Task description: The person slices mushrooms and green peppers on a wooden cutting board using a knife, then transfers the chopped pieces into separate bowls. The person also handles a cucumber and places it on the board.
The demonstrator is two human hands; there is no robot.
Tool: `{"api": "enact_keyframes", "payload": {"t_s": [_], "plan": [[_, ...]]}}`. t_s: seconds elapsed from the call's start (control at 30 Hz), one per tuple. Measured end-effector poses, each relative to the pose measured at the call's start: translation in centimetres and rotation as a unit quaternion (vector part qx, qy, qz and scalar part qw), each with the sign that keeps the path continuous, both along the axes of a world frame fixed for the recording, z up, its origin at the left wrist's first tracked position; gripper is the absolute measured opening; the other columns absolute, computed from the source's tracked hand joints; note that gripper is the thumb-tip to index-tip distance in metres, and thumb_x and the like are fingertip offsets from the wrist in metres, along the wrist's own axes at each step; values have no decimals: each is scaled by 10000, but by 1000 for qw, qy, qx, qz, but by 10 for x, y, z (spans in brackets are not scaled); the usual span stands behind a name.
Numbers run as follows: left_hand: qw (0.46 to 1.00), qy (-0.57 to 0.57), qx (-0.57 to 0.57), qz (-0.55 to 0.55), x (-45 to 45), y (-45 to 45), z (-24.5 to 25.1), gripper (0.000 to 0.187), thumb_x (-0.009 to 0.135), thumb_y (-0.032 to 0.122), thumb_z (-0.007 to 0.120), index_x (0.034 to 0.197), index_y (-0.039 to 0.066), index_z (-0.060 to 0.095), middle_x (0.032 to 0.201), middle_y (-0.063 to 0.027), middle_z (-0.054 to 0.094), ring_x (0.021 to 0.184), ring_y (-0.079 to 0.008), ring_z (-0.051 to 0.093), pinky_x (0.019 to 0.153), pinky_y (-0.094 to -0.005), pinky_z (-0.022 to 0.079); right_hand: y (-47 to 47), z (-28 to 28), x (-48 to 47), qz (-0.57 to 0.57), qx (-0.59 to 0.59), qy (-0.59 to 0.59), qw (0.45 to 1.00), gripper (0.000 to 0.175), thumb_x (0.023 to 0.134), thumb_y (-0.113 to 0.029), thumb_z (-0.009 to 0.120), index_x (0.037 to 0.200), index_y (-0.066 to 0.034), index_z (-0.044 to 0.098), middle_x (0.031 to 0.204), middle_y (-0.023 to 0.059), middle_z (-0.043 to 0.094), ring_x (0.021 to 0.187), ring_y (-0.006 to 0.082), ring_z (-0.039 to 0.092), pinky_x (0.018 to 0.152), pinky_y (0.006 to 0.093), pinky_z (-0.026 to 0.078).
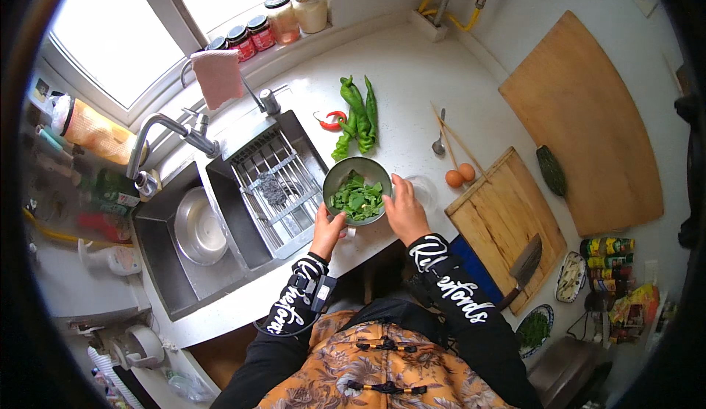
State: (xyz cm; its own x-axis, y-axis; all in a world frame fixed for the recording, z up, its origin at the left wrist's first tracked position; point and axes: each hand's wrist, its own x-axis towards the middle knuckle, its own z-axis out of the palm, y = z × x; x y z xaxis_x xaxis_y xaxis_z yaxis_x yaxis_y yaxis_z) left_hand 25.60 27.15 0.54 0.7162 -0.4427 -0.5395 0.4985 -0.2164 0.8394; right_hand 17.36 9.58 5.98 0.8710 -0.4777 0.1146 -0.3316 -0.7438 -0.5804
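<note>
A round metal bowl (pixel 357 162) with torn green leaves (pixel 357 197) in it is between my hands, at the counter's front edge right of the sink. My left hand (pixel 327 231) grips its lower left rim, thumb on top. At its right side is my right hand (pixel 407 210), with fingers spread and fingertips at or close to the rim; whether they touch it is hard to tell. Behind the bowl lie green peppers (pixel 361 111) and red chillies (pixel 333 121). A clear glass vessel (pixel 422 191) stands just beyond my right hand. Part of a white handle shows below the bowl.
Left is a double sink (pixel 165 254) with a metal basin (pixel 199 227) and a drying rack (pixel 281 188). To the right are two eggs (pixel 460 175), chopsticks (pixel 449 139), a spoon (pixel 439 145), a wooden cutting board (pixel 496 205) bearing a cleaver (pixel 527 260), a dark green squash (pixel 551 171) and dishes of cut food.
</note>
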Motion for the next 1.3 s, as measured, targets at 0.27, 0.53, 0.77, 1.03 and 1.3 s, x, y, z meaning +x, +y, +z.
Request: {"api": "enact_keyframes", "payload": {"t_s": [0.27,0.53,0.77,1.03,1.3], "plan": [[998,10,-61,32,5,9,18,534,777,92,550,1289,86,401,1165,-58,489,892,-142,540,631,-260,497,6,-9,4,-14,47,-22,999,493,867,-180,547,1303,-49,357,1184,195,482,992,387,553,808,450,480],[960,92,-264,3,11,10,3,407,855,95,454,1258,86,395,1060,-71,543,900,-166,567,699,-310,512,-21,0,-26,-61,120,-93,987,315,892,-211,558,1165,-61,512,1071,139,575,890,296,596,754,382,490],[920,124,-358,-103,14,-29,28,366,967,252,352,1196,-9,470,1232,-162,531,1110,-274,521,929,-456,433,-43,35,-71,-98,113,-223,963,307,874,-113,563,1166,-48,494,1075,141,547,865,255,611,765,326,499],[831,243,-396,-307,-66,-151,91,482,968,315,387,1359,36,347,1348,-125,455,1180,-265,487,956,-428,408,-92,100,-193,-243,-56,-261,933,301,825,-74,581,1120,-65,523,1082,135,552,1035,307,528,859,392,459],[819,169,-381,-393,-229,-293,104,455,942,266,495,1347,88,389,1342,-74,458,1204,-210,444,990,-393,382,-185,129,-377,-322,-46,-281,903,253,812,-24,550,1056,-71,600,1033,117,599,960,291,569,845,374,460]]}}
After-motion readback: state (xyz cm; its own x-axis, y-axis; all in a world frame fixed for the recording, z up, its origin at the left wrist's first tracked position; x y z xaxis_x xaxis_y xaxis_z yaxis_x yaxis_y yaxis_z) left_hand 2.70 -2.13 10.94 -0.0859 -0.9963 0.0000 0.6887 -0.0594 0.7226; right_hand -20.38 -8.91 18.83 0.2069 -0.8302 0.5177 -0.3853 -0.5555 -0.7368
